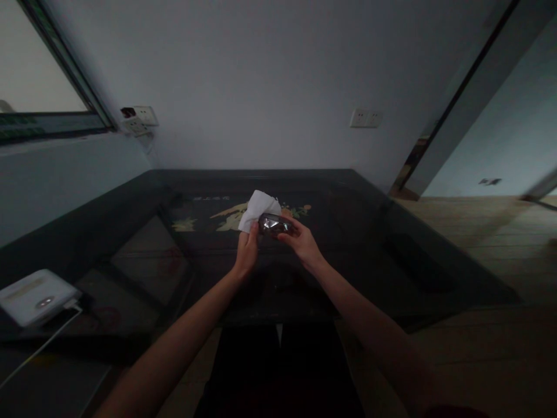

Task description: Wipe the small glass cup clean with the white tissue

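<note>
My left hand (248, 251) is closed on a white tissue (260, 206), which sticks up above the fingers. Its thumb is beside the left end of a small dark, shiny object (274, 225) with bright faceted reflections; its exact kind I cannot make out. Around that object's right end, my right hand (303, 241) has its thumb and fingers wrapped. Both hands are close together over the middle of a dark glossy table (348, 209) with a floral pattern under the tissue.
On the table's left side lies a white box-like device (39, 296) with a white cable (43, 345) plugged in. A dark flat shape (418, 261) shows at the right. Wall sockets (365, 118) are on the wall behind the table.
</note>
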A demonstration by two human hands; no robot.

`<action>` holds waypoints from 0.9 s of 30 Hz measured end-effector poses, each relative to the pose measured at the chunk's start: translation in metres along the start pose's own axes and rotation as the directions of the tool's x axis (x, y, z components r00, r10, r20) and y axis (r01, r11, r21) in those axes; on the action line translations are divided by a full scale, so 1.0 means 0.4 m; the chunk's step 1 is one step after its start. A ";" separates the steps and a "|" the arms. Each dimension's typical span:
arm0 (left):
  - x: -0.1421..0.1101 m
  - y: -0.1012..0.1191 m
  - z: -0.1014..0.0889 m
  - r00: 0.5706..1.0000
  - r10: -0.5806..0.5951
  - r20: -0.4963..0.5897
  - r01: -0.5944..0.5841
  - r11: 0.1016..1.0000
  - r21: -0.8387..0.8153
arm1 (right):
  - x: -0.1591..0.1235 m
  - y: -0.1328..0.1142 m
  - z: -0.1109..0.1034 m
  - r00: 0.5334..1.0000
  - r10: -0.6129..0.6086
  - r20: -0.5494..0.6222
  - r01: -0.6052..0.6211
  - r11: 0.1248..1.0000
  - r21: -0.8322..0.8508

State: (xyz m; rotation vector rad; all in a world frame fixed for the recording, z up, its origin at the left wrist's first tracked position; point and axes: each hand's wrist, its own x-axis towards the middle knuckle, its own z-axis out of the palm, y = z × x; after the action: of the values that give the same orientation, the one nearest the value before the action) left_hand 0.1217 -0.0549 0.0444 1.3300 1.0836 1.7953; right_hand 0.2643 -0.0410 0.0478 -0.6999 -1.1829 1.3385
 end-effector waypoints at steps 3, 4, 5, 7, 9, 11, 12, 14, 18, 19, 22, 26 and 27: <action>-0.005 -0.003 0.004 1.000 -0.015 -0.015 0.015 1.000 -0.023 | 0.003 0.001 -0.002 1.000 -0.011 -0.018 0.011 1.000 0.010; -0.007 -0.003 0.006 1.000 0.004 -0.007 -0.004 1.000 -0.014 | 0.004 0.002 -0.003 1.000 -0.012 -0.028 0.013 1.000 0.014; -0.011 -0.002 0.007 0.999 0.035 0.009 -0.035 0.999 0.004 | 0.006 0.003 -0.005 0.999 -0.012 -0.039 0.013 1.000 0.018; -0.019 -0.002 0.008 0.992 0.114 0.047 -0.117 0.992 0.050 | 0.010 0.006 -0.009 0.998 -0.011 -0.057 0.013 1.000 0.025; -0.027 -0.004 0.007 0.981 0.171 0.092 -0.180 0.979 0.095 | 0.012 0.008 -0.012 0.997 -0.014 -0.072 0.017 0.999 0.036; -0.035 -0.009 0.006 0.970 0.196 0.142 -0.214 0.968 0.129 | 0.013 0.007 -0.014 0.997 -0.016 -0.080 0.020 0.999 0.050; -0.038 -0.011 0.005 0.964 0.202 0.171 -0.227 0.963 0.142 | 0.013 0.007 -0.014 0.997 -0.014 -0.078 0.018 0.998 0.059; -0.041 -0.015 0.006 0.951 0.216 0.220 -0.254 0.953 0.163 | 0.013 0.008 -0.014 0.997 -0.010 -0.070 0.015 0.998 0.066; -0.034 -0.014 0.012 0.941 0.239 0.239 -0.289 0.935 0.203 | 0.014 0.017 -0.014 0.995 -0.025 -0.095 0.029 0.999 0.040; -0.030 -0.013 0.013 0.941 0.241 0.236 -0.292 0.933 0.212 | 0.014 0.020 -0.015 0.995 -0.026 -0.097 0.029 0.999 0.028; -0.016 -0.012 0.013 0.950 0.240 0.198 -0.282 0.934 0.221 | 0.014 0.027 -0.015 0.996 -0.018 -0.084 0.017 1.000 -0.003; 0.005 -0.014 0.004 0.983 0.161 0.092 -0.176 0.966 0.187 | 0.009 0.027 -0.008 0.999 -0.013 -0.049 0.013 1.000 -0.012; 0.010 -0.016 0.003 0.990 0.121 0.070 -0.131 0.977 0.168 | 0.008 0.027 -0.005 0.999 -0.010 -0.041 0.010 1.000 -0.006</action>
State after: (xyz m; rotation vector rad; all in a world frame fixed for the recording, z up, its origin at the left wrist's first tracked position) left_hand 0.1217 -0.0484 0.0406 1.5768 1.1667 1.7722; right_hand 0.2618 -0.0356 0.0381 -0.7217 -1.1562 1.3070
